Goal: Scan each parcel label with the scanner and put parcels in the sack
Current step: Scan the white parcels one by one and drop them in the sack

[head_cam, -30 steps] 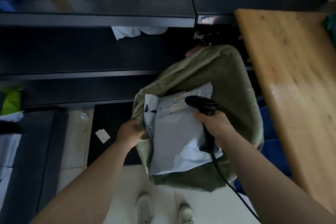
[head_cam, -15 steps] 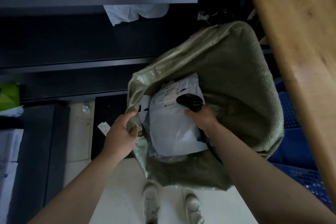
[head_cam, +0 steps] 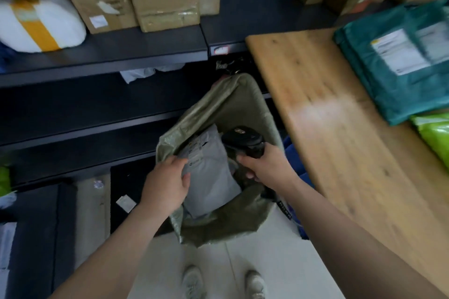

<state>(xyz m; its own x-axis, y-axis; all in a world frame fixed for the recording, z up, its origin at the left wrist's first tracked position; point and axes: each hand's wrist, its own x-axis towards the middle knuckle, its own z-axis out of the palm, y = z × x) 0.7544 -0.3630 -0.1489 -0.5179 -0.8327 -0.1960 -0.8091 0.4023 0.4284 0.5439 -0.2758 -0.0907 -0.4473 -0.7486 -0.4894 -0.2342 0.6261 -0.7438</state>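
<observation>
Before us dark metal shelving runs across the wall, and a pale wooden desk stands to our right. Between them on the floor an olive-green woven sack stands with its mouth open. Flat teal plastic mailers with white labels lie stacked on the far end of the desk, with a lime-green bag just beside them. On the top shelf a white padded bundle banded with yellow tape sits next to brown cardboard boxes.

A grey plastic parcel lies tilted inside the sack, label end up. Our left grip is at the sack's left rim, bent fingers and thumb touching the parcel's left edge; we cannot tell whether it grasps either. Our right grip is clenched around the handle of a black handheld scanner, held over the sack's mouth just right of the parcel.
</observation>
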